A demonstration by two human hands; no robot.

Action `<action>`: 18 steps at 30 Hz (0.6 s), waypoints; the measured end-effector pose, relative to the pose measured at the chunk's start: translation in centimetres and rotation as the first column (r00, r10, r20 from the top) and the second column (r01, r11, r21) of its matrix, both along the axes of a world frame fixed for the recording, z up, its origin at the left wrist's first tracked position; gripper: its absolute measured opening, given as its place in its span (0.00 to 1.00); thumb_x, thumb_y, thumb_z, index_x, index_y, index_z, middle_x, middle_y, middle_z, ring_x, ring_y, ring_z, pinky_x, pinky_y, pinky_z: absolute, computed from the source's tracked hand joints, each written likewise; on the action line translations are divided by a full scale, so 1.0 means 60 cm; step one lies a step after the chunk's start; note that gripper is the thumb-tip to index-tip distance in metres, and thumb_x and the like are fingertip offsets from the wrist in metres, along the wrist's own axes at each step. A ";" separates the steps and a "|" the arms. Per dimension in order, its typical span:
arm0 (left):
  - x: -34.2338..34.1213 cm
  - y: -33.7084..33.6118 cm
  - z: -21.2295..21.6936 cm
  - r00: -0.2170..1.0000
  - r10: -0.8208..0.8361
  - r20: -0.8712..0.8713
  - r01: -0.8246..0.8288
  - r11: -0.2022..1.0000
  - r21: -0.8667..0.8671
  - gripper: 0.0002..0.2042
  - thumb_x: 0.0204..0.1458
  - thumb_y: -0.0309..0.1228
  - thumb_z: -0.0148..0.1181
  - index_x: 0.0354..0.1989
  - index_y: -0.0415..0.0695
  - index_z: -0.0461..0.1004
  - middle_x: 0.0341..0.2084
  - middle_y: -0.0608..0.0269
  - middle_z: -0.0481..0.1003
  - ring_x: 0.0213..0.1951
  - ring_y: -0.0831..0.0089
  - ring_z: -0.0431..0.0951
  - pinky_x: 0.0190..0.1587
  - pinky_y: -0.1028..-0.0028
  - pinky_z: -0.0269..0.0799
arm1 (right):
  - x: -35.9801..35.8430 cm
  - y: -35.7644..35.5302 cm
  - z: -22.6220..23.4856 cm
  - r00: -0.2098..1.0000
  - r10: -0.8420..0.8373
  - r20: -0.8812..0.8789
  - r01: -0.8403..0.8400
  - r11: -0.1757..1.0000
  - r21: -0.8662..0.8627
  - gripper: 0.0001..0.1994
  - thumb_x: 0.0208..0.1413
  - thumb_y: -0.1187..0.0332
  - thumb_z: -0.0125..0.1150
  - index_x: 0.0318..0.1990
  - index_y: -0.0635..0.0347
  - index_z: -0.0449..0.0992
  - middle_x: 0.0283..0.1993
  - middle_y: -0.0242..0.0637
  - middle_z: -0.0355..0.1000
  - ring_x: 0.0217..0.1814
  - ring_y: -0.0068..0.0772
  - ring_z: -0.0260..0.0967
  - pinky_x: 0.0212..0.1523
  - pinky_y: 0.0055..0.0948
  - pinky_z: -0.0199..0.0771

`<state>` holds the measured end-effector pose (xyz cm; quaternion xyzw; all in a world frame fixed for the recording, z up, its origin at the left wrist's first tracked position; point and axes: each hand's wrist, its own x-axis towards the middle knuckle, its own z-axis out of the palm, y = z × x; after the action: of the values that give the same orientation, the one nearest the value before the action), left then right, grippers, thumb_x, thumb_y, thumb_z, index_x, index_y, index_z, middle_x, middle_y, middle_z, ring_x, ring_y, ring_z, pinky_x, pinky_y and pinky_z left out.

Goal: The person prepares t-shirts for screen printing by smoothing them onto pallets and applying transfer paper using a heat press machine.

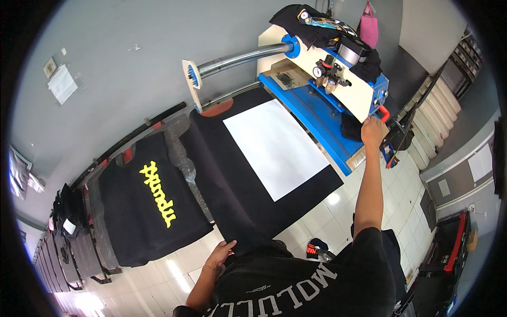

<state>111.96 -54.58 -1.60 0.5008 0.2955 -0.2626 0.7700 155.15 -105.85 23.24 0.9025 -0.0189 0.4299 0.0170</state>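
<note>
**Hands on the heat press and the shirt**

Head view: the right hand (374,130) reaches far right, fingers closed on the heat press (338,90) edge by its red handle (385,112). The left hand (221,252), spread, steadies the near hem of the black shirt (232,179), which lies flat under a white sheet (274,145). Left, a printed shirt (150,206) rests apart.

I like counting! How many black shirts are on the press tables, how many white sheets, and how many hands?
Black shirts on the press tables: 2
White sheets: 1
Hands: 2, left hand, right hand
Total: 5
</note>
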 end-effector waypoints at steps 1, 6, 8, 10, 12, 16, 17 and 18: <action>-0.004 -0.001 -0.003 0.999 0.018 0.031 -0.019 1.000 0.017 0.20 0.56 0.40 0.63 0.50 0.39 0.72 0.41 0.67 0.77 0.37 0.79 0.75 0.43 0.76 0.72 | 0.010 -0.010 -0.003 1.000 -0.022 -0.003 0.022 1.000 0.002 0.10 0.56 0.66 0.54 0.32 0.65 0.71 0.34 0.50 0.72 0.42 0.53 0.69 0.47 0.47 0.68; -0.002 -0.012 0.123 0.960 0.202 0.193 -0.194 0.979 -0.057 0.16 0.60 0.33 0.56 0.52 0.37 0.72 0.50 0.62 0.76 0.51 0.72 0.75 0.57 0.73 0.66 | 0.036 -0.062 -0.003 0.991 -0.060 -0.123 0.061 0.998 0.003 0.20 0.44 0.65 0.65 0.42 0.65 0.68 0.44 0.51 0.69 0.52 0.53 0.64 0.53 0.46 0.66; -0.007 -0.003 0.143 0.943 0.253 0.216 -0.236 0.966 -0.102 0.15 0.61 0.32 0.55 0.52 0.37 0.72 0.50 0.62 0.76 0.51 0.72 0.74 0.57 0.72 0.66 | 0.050 -0.080 0.001 0.984 -0.063 -0.168 0.065 0.998 0.004 0.23 0.42 0.65 0.67 0.45 0.65 0.66 0.46 0.51 0.67 0.55 0.55 0.63 0.56 0.46 0.65; -0.005 0.000 0.171 0.915 0.311 0.259 -0.289 0.950 -0.119 0.14 0.61 0.30 0.54 0.53 0.37 0.72 0.49 0.61 0.76 0.50 0.72 0.75 0.57 0.72 0.67 | 0.066 -0.093 0.002 0.982 -0.064 -0.178 0.068 0.998 0.018 0.23 0.42 0.65 0.67 0.45 0.65 0.66 0.46 0.51 0.67 0.55 0.54 0.63 0.57 0.46 0.65; 0.000 0.000 0.199 0.900 0.332 0.282 -0.307 0.943 -0.128 0.14 0.61 0.30 0.54 0.52 0.37 0.73 0.49 0.61 0.77 0.50 0.72 0.75 0.57 0.72 0.67 | 0.072 -0.114 0.006 0.977 -0.062 -0.203 0.069 0.997 0.032 0.24 0.43 0.65 0.67 0.46 0.66 0.66 0.47 0.52 0.67 0.56 0.55 0.62 0.58 0.46 0.64; 0.013 -0.006 0.249 0.881 0.327 0.341 -0.315 0.945 -0.092 0.13 0.61 0.29 0.54 0.51 0.37 0.74 0.49 0.61 0.77 0.50 0.72 0.75 0.56 0.72 0.67 | 0.060 -0.109 0.000 0.996 0.011 -0.090 -0.004 0.997 0.076 0.27 0.47 0.66 0.64 0.53 0.70 0.64 0.53 0.57 0.66 0.60 0.59 0.60 0.61 0.47 0.61; 0.007 -0.004 0.249 0.887 0.308 0.344 -0.305 0.950 -0.064 0.13 0.61 0.29 0.54 0.51 0.37 0.74 0.48 0.61 0.77 0.50 0.73 0.75 0.56 0.73 0.67 | 0.040 -0.078 -0.008 0.999 0.048 -0.015 -0.046 0.995 0.088 0.27 0.48 0.67 0.62 0.55 0.70 0.64 0.54 0.58 0.66 0.61 0.60 0.60 0.62 0.48 0.60; -0.004 0.002 0.249 0.889 0.297 0.348 -0.305 0.952 -0.032 0.13 0.60 0.29 0.54 0.51 0.37 0.74 0.48 0.62 0.77 0.50 0.73 0.75 0.56 0.73 0.67 | 0.000 -0.020 -0.011 0.972 0.215 -0.097 -0.185 0.950 0.251 0.27 0.54 0.69 0.57 0.60 0.72 0.61 0.59 0.60 0.63 0.64 0.59 0.58 0.65 0.47 0.57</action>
<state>111.70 -54.48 13.34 0.4966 0.2316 -0.0439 0.8354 155.13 -107.04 22.59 0.9200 0.0220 0.3674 -0.1351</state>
